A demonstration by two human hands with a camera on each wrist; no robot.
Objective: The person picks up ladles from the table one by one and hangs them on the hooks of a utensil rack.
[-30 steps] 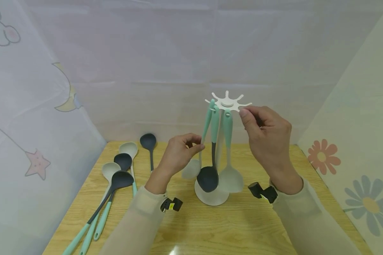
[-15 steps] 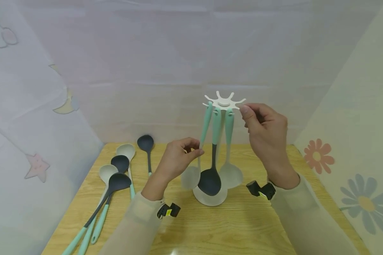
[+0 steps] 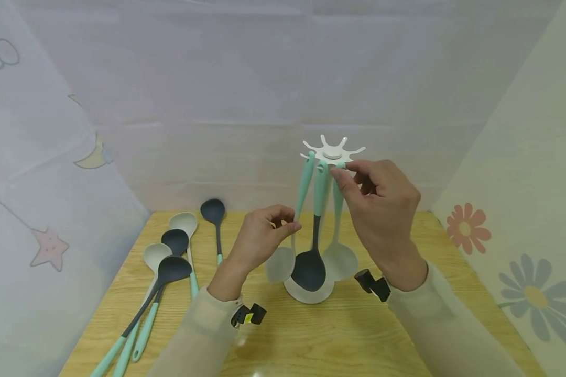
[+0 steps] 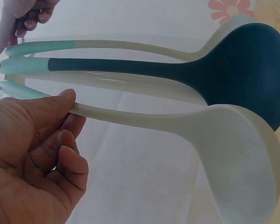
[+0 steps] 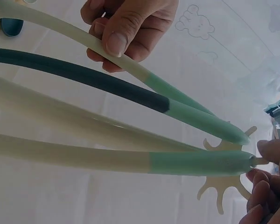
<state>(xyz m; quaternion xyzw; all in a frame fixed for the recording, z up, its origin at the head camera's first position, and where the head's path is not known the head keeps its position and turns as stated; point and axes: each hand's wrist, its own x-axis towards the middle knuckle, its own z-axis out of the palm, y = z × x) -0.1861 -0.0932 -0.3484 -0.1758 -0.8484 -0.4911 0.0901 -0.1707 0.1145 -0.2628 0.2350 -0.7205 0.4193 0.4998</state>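
A white utensil rack point(image 3: 332, 155) with curved hooks stands on a round base, with several mint-handled utensils hanging from it. My left hand point(image 3: 264, 230) pinches the shaft of a white ladle point(image 4: 238, 154) between thumb and fingers, below its mint handle. Beside it hangs a dark ladle point(image 3: 308, 269). A pale utensil point(image 3: 341, 262) hangs to the right, its head partly hidden in the left wrist view. At the top of that utensil, my right hand point(image 3: 382, 201) pinches the rack's hook tip, which pokes through the handle hole in the right wrist view.
On the left of the wooden table point(image 3: 283, 345) lie several loose dark and white utensils, some crossing, including a dark ladle point(image 3: 174, 268). Another dark ladle point(image 3: 213, 211) lies near the back edge. A pale cloth backdrop point(image 3: 217, 94) surrounds the table.
My right hand has moved left from a bare rack arm to the hook with the pale utensil. The rack's top has turned slightly. My left hand keeps pinching the white ladle.
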